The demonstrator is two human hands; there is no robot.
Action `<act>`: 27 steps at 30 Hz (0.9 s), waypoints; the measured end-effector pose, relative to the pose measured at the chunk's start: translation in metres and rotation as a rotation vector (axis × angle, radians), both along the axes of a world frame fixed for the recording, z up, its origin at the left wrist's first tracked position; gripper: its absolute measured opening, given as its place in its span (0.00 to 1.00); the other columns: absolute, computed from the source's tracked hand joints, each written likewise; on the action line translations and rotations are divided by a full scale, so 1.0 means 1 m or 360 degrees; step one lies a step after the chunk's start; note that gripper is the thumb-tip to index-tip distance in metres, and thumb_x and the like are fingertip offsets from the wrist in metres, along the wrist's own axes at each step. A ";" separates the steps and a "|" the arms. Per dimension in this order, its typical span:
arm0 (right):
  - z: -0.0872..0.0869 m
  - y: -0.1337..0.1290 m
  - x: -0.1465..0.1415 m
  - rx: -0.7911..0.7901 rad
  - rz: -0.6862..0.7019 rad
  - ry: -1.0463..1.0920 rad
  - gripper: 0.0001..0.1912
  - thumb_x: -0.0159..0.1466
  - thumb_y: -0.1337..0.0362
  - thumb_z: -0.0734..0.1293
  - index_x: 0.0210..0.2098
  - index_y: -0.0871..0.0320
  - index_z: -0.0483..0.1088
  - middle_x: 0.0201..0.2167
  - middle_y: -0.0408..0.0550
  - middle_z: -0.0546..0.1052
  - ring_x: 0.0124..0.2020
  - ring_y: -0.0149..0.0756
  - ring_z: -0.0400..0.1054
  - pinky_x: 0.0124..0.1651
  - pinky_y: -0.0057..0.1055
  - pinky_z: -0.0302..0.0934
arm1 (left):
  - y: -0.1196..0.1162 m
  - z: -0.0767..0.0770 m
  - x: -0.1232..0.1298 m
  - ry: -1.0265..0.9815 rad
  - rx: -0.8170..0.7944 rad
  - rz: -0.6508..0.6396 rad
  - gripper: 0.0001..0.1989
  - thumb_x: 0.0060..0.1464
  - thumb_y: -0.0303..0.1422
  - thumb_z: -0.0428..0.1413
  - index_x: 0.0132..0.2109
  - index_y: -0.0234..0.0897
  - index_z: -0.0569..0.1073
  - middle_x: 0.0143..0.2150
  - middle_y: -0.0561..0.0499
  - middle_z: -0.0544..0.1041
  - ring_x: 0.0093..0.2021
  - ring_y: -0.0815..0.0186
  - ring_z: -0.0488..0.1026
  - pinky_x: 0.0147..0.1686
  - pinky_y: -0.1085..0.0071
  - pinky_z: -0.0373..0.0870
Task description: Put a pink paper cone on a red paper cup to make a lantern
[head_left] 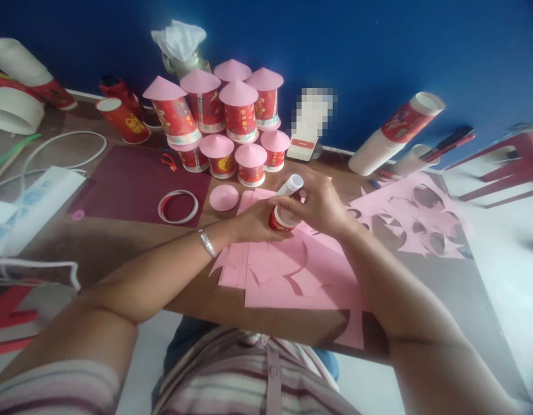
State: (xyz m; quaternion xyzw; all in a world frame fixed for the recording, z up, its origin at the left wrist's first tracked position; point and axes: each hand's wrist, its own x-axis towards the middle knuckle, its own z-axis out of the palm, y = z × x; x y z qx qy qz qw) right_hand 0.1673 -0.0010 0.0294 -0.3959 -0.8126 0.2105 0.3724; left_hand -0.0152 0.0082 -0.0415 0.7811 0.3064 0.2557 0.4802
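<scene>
My left hand [260,221], with a bracelet at its wrist, is wrapped round a small red paper cup [280,222] above the pink sheets. In my right hand [320,199] is a white glue bottle [292,184], tilted over the cup. Its lower end is hidden by my fingers. Cut pink paper [309,271] lies beneath both hands. Just left of them is a pink paper disc [223,198]. Behind stand several red cups with pink cone roofs [239,115].
A phone [303,147] leans near the blue wall. Stacked cups [396,135] and a pen holder [415,160] stand at the right, beside pink scraps [422,213]. At the left are a tape ring [178,207], a dark red sheet [136,184] and a white cable [65,135].
</scene>
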 end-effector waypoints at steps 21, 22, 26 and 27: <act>0.002 -0.013 -0.002 -0.0044 0.0154 -0.0022 0.09 0.68 0.57 0.72 0.37 0.55 0.75 0.35 0.46 0.78 0.35 0.36 0.71 0.38 0.35 0.65 | 0.002 -0.008 -0.002 0.0211 0.0168 -0.0001 0.24 0.52 0.36 0.67 0.55 0.37 0.73 0.54 0.42 0.81 0.55 0.50 0.79 0.47 0.56 0.81; 0.001 -0.013 -0.004 -0.0047 0.0152 -0.0022 0.08 0.68 0.57 0.72 0.37 0.55 0.75 0.35 0.46 0.79 0.35 0.36 0.71 0.38 0.35 0.65 | 0.002 -0.009 -0.001 0.0222 0.0166 -0.0014 0.22 0.53 0.36 0.66 0.54 0.37 0.74 0.52 0.43 0.82 0.54 0.50 0.80 0.48 0.56 0.81; 0.001 -0.015 -0.005 -0.0074 0.0017 0.0295 0.08 0.66 0.57 0.75 0.39 0.53 0.76 0.39 0.46 0.81 0.40 0.38 0.75 0.43 0.37 0.71 | 0.002 -0.007 0.000 0.0135 0.0186 0.0001 0.30 0.52 0.39 0.69 0.59 0.38 0.71 0.54 0.42 0.81 0.56 0.47 0.78 0.52 0.51 0.79; 0.001 -0.016 -0.003 -0.0105 -0.0067 0.0448 0.09 0.65 0.56 0.76 0.39 0.53 0.76 0.40 0.45 0.81 0.41 0.38 0.76 0.44 0.37 0.72 | 0.002 -0.005 0.001 0.0077 0.0183 0.0015 0.33 0.50 0.41 0.70 0.60 0.38 0.70 0.55 0.42 0.80 0.56 0.47 0.78 0.53 0.50 0.79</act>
